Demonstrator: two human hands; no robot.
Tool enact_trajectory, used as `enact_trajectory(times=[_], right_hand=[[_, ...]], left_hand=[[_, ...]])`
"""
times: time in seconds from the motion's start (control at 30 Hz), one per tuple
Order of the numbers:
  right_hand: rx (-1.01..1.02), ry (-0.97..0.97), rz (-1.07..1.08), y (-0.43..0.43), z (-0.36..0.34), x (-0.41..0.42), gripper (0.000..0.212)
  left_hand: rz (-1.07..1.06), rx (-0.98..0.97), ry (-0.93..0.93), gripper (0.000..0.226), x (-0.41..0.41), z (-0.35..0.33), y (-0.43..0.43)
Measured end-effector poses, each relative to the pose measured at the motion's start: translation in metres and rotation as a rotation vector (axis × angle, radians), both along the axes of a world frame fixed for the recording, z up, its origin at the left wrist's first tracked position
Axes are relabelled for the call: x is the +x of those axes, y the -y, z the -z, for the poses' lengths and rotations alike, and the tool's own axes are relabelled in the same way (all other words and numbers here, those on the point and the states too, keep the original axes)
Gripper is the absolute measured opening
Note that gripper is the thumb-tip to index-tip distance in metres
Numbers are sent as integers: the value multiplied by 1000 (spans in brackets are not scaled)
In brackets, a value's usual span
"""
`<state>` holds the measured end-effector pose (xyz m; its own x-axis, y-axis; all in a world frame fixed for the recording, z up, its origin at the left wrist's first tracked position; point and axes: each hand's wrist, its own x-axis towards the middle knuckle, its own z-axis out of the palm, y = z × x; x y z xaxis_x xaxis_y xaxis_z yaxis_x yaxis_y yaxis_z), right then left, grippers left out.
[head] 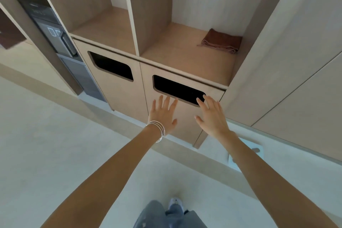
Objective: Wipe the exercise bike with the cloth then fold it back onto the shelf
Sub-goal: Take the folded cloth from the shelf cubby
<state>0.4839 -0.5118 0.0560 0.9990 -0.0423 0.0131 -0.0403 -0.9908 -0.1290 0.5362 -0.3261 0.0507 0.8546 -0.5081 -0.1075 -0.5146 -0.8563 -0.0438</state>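
Grey denim trouser legs (170,215) and a pale shoe toe (175,202) are showing nearest the lens, standing on a light matte floor (55,153). Two bare forearms are stretching forward and upward from there. Left hand (162,114), wearing thin silver bangles (157,129) at the wrist, is hovering palm-down with its fingers (167,101) spread wide and holding nothing. Right hand (212,116) is doing likewise, fingers (200,102) splayed and empty, tips overlapping the dark rounded slot (178,90) cut into a pale wooden cabinet door (185,116); whether they are touching the door cannot be told. Folded rust-brown cloth (221,43) is lying on the pale wooden shelf (175,50) of the open right-hand compartment, toward its back right corner, well apart from both hands. It is lying above and beyond the fingers, slightly to the right, with its long axis running roughly across the shelf, folded edges facing the front. Right hand is sitting nearer to it, so by judgement the pick-up is falling to that hand, reaching up over the shelf lip. Neighbouring compartment (103,24) to the left is showing nothing inside; a dark panelled appliance (55,37) is standing further left. Exercise bike is not appearing anywhere in view, so wiping seems not yet begun.
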Motion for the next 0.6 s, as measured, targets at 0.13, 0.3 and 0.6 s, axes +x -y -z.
enact_trajectory(times=[0.13, 0.3, 0.6], right_hand=[[10, -1, 1, 11, 0, 21, 62], [22, 32, 43, 24, -2, 53, 60], [18, 64, 157, 29, -10, 116, 57]], left_hand=[[10, -6, 41, 75, 33, -5, 12], [33, -38, 39, 75, 74, -9, 27], [215, -3, 46, 73, 154, -13, 41]])
